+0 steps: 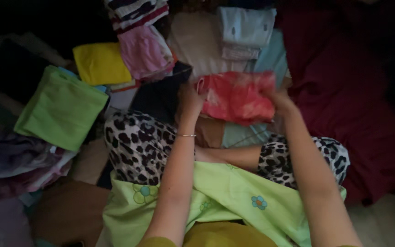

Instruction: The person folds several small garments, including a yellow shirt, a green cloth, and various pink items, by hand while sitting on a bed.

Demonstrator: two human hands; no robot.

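red tie-dyed garment [238, 97] is sitting in front of the person's crossed legs, held between both hands over a low stack of folded cloth. left hand [191, 99] is closing its grip on the garment's left edge, fingers curling around the cloth, while right hand [280, 101] is pinching the right edge; the two are pulling it flat and level, which looks like a way of keeping the fabric taut and its edges lined up. the picture is dim and a little blurred, so the exact finger positions are hard to read.

a lime green flowered sheet [234, 199] is lying over the lap, under both forearms. folded piles are crowding the far side: a light green folded cloth [60, 107] at the left, a yellow piece [100, 63] and a pink piece [143, 51] beyond it, and a pale grey-blue stack [245, 32] just behind the red garment. a dark maroon bedspread [353, 96] is spreading to the right, and that side is offering the most open room; the left and far edges are hemmed in by piles, well within reach.
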